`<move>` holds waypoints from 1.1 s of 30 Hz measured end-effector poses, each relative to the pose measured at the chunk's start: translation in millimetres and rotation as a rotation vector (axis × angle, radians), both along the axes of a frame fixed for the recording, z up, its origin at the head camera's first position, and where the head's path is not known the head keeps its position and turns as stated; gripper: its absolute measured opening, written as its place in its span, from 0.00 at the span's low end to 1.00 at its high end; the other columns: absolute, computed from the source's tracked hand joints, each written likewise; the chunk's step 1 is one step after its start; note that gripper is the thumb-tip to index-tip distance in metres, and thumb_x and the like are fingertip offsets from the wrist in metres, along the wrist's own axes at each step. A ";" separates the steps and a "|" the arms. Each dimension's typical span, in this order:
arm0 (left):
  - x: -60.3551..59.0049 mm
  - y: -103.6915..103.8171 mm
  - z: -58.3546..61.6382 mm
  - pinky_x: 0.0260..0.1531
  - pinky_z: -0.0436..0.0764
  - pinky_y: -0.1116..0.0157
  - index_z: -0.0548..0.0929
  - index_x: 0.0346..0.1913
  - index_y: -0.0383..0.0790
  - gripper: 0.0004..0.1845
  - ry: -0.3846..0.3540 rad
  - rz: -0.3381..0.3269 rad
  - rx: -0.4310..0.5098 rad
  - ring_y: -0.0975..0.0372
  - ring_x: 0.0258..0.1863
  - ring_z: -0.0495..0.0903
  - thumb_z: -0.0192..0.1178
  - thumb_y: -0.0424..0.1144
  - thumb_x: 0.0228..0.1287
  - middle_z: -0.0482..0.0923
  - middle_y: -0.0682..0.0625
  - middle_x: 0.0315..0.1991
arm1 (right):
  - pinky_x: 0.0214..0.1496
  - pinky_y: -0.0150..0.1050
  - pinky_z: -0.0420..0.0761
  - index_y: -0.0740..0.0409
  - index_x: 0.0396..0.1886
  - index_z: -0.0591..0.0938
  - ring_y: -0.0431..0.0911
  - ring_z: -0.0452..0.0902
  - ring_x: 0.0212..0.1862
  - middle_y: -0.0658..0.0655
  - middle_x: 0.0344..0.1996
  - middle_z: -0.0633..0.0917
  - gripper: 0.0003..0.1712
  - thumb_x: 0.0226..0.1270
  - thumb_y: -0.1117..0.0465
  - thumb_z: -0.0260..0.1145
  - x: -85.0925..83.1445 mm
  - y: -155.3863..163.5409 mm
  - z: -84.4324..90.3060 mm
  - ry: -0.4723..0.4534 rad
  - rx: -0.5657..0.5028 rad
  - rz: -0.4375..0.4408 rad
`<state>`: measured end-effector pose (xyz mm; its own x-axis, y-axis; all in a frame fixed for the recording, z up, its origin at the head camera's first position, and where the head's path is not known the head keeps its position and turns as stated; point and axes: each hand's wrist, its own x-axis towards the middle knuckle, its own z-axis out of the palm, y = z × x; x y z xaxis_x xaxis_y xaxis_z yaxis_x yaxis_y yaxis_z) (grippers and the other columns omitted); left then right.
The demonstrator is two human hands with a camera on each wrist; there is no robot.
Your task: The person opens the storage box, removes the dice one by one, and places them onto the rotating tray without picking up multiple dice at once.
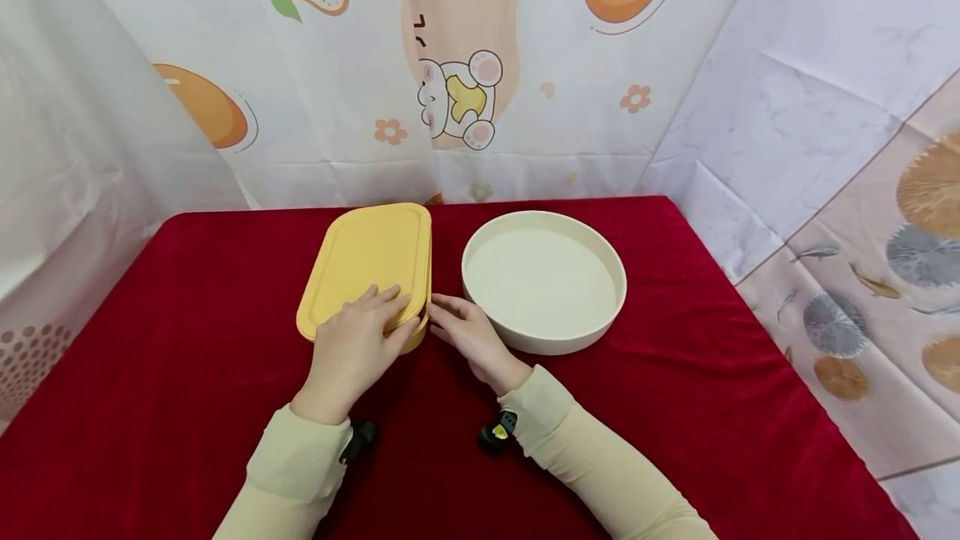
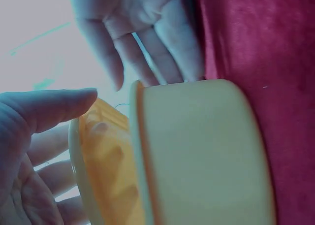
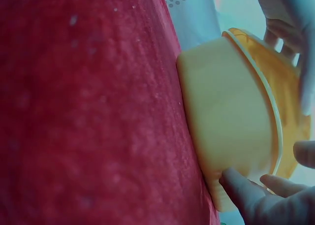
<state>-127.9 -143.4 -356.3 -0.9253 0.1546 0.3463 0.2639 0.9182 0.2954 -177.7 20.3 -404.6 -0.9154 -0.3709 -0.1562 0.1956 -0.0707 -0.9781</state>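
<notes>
A yellow oblong plastic box with a yellow lid is seen on the red velvet-like table cloth, toward the left of the middle. Just beside it, on the right, an empty cream round shallow dish is standing.

The left hand is laid flat on the near end of the lid, with the fingers relaxed and straight; nothing is gripped by it. The right hand is placed at the near right corner of the box, its fingertips touching the side wall under the rim of the lid. These fingers are slightly bent, but a real pinch is not shown.

In the left wrist view the lid appears already a little raised from the box at this end, so the step in hand is judged to be the opening of the box. For the next move, the body should probably be held down while the lid edge is lifted evenly, so that the box is not tipped.
</notes>
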 end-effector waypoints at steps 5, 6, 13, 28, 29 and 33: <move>1.9 -6.3 11.7 0.51 0.79 0.41 0.82 0.59 0.36 0.22 0.020 0.015 0.246 0.45 0.63 0.76 0.65 0.44 0.66 0.79 0.42 0.61 | 0.67 0.47 0.74 0.69 0.70 0.67 0.54 0.74 0.66 0.67 0.67 0.73 0.29 0.75 0.60 0.59 0.0 0.1 -0.2 0.008 -0.012 0.023; 1.6 -8.3 13.8 0.55 0.78 0.42 0.82 0.59 0.35 0.22 0.035 0.018 0.307 0.45 0.63 0.76 0.65 0.43 0.66 0.79 0.41 0.61 | 0.67 0.46 0.74 0.68 0.71 0.67 0.53 0.74 0.66 0.67 0.67 0.74 0.30 0.74 0.60 0.60 -0.1 0.2 0.1 0.008 -0.009 0.028; -1.4 -23.4 19.3 0.37 0.76 0.83 0.83 0.59 0.37 0.19 0.177 0.142 0.658 0.68 0.41 0.83 0.63 0.39 0.68 0.83 0.43 0.57 | 0.69 0.46 0.72 0.63 0.71 0.69 0.51 0.76 0.65 0.63 0.66 0.76 0.33 0.70 0.56 0.65 -1.2 0.7 -4.4 0.042 0.084 0.044; -8.8 -65.5 24.1 0.37 0.82 0.75 0.83 0.56 0.31 0.17 0.367 0.219 1.388 0.64 0.37 0.84 0.60 0.38 0.70 0.86 0.53 0.40 | 0.66 0.44 0.75 0.64 0.72 0.67 0.54 0.75 0.66 0.64 0.66 0.75 0.34 0.70 0.59 0.65 -2.3 -0.4 -7.2 0.053 0.101 0.067; -9.3 -69.1 24.1 0.36 0.82 0.74 0.83 0.55 0.30 0.17 0.383 0.201 1.468 0.63 0.37 0.84 0.61 0.37 0.69 0.87 0.51 0.40 | 0.66 0.45 0.75 0.64 0.72 0.67 0.54 0.75 0.66 0.64 0.66 0.75 0.34 0.70 0.59 0.65 -2.2 -0.4 -7.2 0.052 0.101 0.067; -11.1 -80.9 22.4 0.39 0.83 0.71 0.82 0.53 0.25 0.16 0.442 0.154 1.707 0.59 0.39 0.85 0.61 0.35 0.68 0.86 0.43 0.40 | 0.66 0.45 0.75 0.62 0.72 0.67 0.53 0.75 0.66 0.63 0.66 0.75 0.34 0.70 0.58 0.65 -0.7 0.0 -6.7 0.045 0.111 0.063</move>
